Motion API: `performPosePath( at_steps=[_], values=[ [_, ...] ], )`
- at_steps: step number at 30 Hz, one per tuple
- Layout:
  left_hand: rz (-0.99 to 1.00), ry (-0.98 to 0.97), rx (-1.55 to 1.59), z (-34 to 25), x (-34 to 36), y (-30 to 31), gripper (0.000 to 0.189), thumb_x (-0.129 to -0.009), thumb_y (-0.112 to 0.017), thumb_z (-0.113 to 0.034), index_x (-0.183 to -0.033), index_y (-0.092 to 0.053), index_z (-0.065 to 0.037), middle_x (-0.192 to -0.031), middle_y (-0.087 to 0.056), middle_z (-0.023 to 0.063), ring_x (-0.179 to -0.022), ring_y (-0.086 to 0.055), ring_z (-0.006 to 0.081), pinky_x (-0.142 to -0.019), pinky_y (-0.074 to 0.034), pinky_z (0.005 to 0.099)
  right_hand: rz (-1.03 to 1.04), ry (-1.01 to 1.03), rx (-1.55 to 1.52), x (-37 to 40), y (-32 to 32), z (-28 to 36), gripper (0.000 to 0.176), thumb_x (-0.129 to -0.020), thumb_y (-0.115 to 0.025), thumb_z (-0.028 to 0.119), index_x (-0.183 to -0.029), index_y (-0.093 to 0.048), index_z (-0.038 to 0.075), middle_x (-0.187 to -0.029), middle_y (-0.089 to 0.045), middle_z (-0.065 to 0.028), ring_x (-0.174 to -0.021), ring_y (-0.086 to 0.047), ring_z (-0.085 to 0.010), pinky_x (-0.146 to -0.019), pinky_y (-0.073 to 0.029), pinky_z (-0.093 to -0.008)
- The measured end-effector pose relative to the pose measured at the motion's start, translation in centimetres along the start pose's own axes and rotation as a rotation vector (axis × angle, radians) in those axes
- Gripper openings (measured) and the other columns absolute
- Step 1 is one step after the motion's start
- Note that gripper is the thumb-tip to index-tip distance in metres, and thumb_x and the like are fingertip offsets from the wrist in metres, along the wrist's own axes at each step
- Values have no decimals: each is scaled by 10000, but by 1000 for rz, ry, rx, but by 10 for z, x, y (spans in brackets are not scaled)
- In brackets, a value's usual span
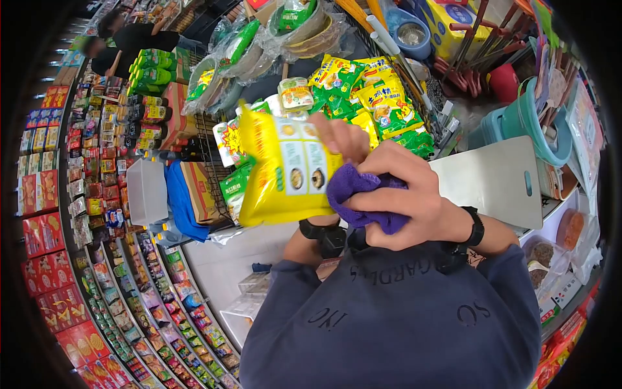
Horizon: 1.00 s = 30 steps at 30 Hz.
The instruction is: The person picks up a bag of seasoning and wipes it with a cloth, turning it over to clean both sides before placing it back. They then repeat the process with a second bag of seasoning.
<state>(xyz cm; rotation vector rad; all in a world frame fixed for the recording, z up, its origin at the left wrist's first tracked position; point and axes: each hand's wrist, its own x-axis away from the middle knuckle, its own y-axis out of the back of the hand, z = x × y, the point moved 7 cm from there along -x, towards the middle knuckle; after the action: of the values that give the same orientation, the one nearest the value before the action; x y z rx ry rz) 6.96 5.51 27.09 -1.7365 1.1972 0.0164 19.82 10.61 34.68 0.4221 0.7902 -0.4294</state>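
Glossy yellow plastic packet (285,168), flat and crinkled, pinched in the left hand (343,137); right hand (405,188) curls, clenched around fuzzy purple cloth (353,188)

Left: shelves of packaged goods (97,168); far centre: yellow-green snack packets (382,97); right: grey board (492,181), teal buckets (534,120).

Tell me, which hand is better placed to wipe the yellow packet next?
Probably the right. The right hand has the purple cloth bunched against the yellow packet, while the left hand is occupied holding that packet up.
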Motion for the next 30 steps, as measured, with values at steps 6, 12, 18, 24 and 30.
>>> performPosePath(
  at_steps=[6, 12, 18, 24, 30],
  values=[
    [17, 93, 562, 68, 38, 20, 416, -1052, -518, -501, -949, -527, -98, -771, -529, 40, -589, -448, 176, -576, -394, 328, -75, 119, 41, -24, 6, 14, 419, -514, -773, 93, -932, -766, 79, -1000, -643, -134, -775, -614, -305, -689, -509, -409],
    [-56, 323, 524, 66, 58, 15, 423, -1052, -509, -510, -954, -526, -98, -780, -529, 44, -594, -453, 177, -577, -395, 328, -53, 79, 79, -40, 5, -7, 412, -529, -761, 90, -941, -765, 79, -1004, -659, -146, -776, -620, -313, -684, -505, -403],
    [-98, 435, 510, 55, 64, 10, 431, -1052, -500, -518, -960, -524, -98, -788, -529, 48, -598, -458, 178, -578, -396, 327, 26, 39, 64, -24, -12, -9, 370, -520, -835, 107, -876, -738, 102, -991, -643, -98, -832, -630, -298, -668, -519, -388],
    [-86, 512, 555, 61, 61, 13, 439, -1052, -491, -527, -965, -523, -98, -797, -529, 52, -603, -463, 180, -579, -397, 327, 7, 47, 95, -24, -6, -12, 347, -547, -842, 98, -878, -740, 92, -970, -649, -100, -788, -628, -293, -663, -521, -386],
    [-68, 603, 592, 64, 58, 5, 446, -1053, -482, -535, -971, -522, -98, -805, -529, 56, -608, -469, 181, -580, -398, 326, -39, 46, 115, -36, 7, -25, 392, -555, -729, 46, -943, -781, 66, -975, -652, -138, -793, -638, -301, -710, -521, -380]
  ],
)
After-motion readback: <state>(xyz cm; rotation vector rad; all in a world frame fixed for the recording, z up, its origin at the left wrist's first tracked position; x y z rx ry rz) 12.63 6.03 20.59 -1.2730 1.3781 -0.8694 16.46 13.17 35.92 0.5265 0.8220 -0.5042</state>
